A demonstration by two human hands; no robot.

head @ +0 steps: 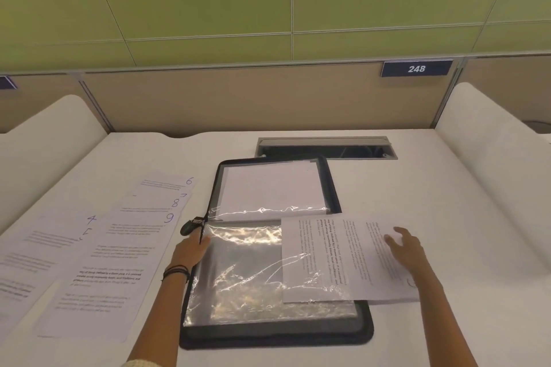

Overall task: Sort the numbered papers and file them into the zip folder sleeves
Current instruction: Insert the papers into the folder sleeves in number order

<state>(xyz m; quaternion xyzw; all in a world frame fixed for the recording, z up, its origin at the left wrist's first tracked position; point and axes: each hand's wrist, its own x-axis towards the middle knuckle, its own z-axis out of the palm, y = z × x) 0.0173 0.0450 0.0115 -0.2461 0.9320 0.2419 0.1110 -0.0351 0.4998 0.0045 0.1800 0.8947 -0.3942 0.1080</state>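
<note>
A black zip folder (362, 334) lies open in front of me, with shiny clear sleeves (238, 277) on its near half and a filed white sheet (271, 185) in the far half. My left hand (190, 250) rests on the sleeve's left edge by the spine. A printed paper (334, 256) lies sideways with its left part inside the near sleeve and its right part sticking out. My right hand (405, 250) presses on that paper's right part with spread fingers. Numbered papers (119, 247) marked 4 to 9 lie fanned out on the left.
A white table (417, 188) carries everything, bounded by curved white dividers at left and right. A recessed cable tray (325, 147) sits just behind the folder. A black zip pull (187, 227) lies at the folder's left side. A sign reading 248 (416, 68) hangs on the back panel.
</note>
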